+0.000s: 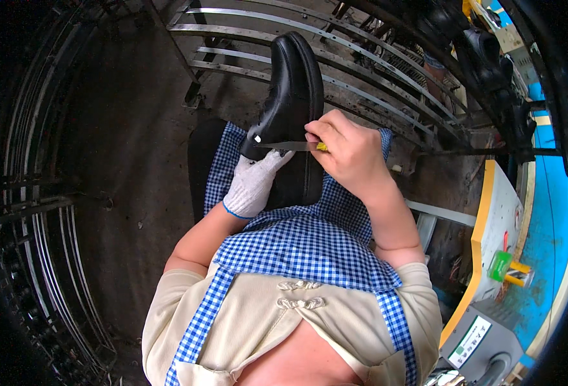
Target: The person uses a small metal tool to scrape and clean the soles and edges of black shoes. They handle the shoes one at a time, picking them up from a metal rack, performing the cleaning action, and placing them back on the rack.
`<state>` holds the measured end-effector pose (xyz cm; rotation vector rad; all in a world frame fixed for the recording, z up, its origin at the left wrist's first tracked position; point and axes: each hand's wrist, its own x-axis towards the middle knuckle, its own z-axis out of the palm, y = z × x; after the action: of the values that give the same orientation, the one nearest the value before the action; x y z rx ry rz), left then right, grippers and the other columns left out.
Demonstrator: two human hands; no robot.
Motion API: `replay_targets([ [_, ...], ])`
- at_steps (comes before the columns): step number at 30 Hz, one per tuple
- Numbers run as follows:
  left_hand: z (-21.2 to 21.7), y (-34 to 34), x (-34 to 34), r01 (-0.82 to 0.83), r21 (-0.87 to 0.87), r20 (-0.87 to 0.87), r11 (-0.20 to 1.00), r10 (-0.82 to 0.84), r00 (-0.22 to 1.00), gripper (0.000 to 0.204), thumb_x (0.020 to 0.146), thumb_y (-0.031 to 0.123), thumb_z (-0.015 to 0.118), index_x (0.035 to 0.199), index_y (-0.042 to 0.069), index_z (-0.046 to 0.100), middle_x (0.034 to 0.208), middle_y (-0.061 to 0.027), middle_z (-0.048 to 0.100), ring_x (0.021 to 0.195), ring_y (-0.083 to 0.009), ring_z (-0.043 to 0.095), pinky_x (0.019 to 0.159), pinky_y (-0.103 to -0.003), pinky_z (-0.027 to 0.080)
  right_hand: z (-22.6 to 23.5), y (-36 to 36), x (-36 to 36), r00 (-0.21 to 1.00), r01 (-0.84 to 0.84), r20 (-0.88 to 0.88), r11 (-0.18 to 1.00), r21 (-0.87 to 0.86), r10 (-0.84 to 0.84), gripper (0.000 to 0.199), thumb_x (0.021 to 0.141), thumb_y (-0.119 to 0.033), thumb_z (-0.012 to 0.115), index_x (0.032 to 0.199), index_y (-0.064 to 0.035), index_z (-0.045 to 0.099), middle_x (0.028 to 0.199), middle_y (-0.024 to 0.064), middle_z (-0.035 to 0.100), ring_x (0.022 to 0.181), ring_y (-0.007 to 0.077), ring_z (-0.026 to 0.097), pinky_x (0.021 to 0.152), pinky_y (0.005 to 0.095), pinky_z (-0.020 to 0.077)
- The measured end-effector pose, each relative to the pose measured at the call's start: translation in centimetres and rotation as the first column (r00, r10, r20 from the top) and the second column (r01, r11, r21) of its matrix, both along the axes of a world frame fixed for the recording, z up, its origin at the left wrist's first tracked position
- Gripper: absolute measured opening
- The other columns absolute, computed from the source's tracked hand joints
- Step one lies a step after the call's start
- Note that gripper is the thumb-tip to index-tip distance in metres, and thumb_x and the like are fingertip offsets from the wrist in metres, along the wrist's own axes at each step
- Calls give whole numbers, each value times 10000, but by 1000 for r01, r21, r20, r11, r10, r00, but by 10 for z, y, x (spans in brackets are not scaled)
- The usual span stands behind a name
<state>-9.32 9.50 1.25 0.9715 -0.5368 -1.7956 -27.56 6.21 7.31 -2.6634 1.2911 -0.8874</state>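
Black leather shoe [292, 90] held up over the lap, toe pointing away toward the metal rails, heel end down against the checked apron. Left hand [253, 183] in a white knit glove, wrapped round the heel of the shoe from below, gloved fingers closed on it. Right hand [348, 151] bare, curled shut around a small knife [288, 146] with a yellow handle — only a bit of yellow peeking out beside the fingers, thin blade lying flat and pointing toward the person's left, laid across the shoe's side near the sole edge, tip just beside a small white spot on the leather. Both hands close together, almost touching across the shoe. Blue-and-white checked apron [303, 248] spread over the knees beneath, beige short-sleeved top at the lower edge. Curved metal rails [361, 71] of a rack behind the shoe, dark grimy floor to the left. More black shoes [486, 51] lined on a rack at upper right, well apart from the hands. Grey-and-yellow machine housing [499, 225] at right — beside a blue surface.
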Motion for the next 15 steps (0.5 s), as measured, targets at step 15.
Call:
replay_targets([
  [15, -2, 2, 0, 87, -297, 248, 951, -11, 969, 297, 934, 51, 603, 1226, 48, 550, 1182, -95, 604, 1071, -176, 602, 956, -318, 510, -1, -4, 7, 987, 42, -154, 998, -46, -49, 315, 656, -179, 790, 822, -72, 545, 814, 68, 517, 705, 197, 633, 548, 307, 535],
])
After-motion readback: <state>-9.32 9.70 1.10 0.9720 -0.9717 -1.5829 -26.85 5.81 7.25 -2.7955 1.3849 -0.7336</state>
